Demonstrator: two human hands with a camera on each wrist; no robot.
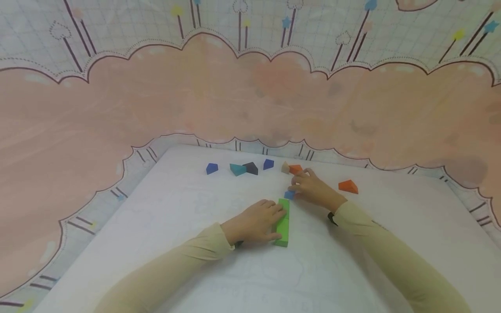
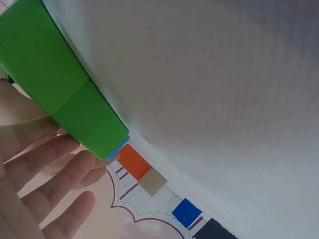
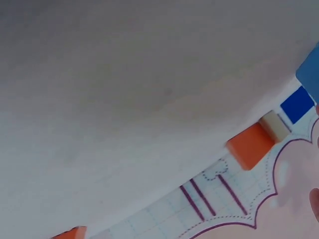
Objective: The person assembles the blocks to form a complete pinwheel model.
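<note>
Two green blocks point(image 1: 282, 226) lie end to end in a row on the white surface, the seam between them showing in the left wrist view. My left hand point(image 1: 256, 221) rests against their left side, fingers and thumb touching them and fairly straight. At the row's far end, a light blue block point(image 1: 289, 194) is pinched by my right hand point(image 1: 313, 188); the fingers partly cover it. The same blue block point(image 3: 310, 74) is cut off at the right edge of the right wrist view. Only a thin blue strip point(image 2: 118, 148) of it shows in the left wrist view.
Along the far edge lie a dark blue block point(image 1: 212, 168), a teal block point(image 1: 237, 169), a dark grey block point(image 1: 251, 168), another blue block point(image 1: 268, 164), a beige block point(image 1: 285, 168) and an orange block point(image 1: 295, 169). Another orange block point(image 1: 348, 186) lies right of my right hand.
</note>
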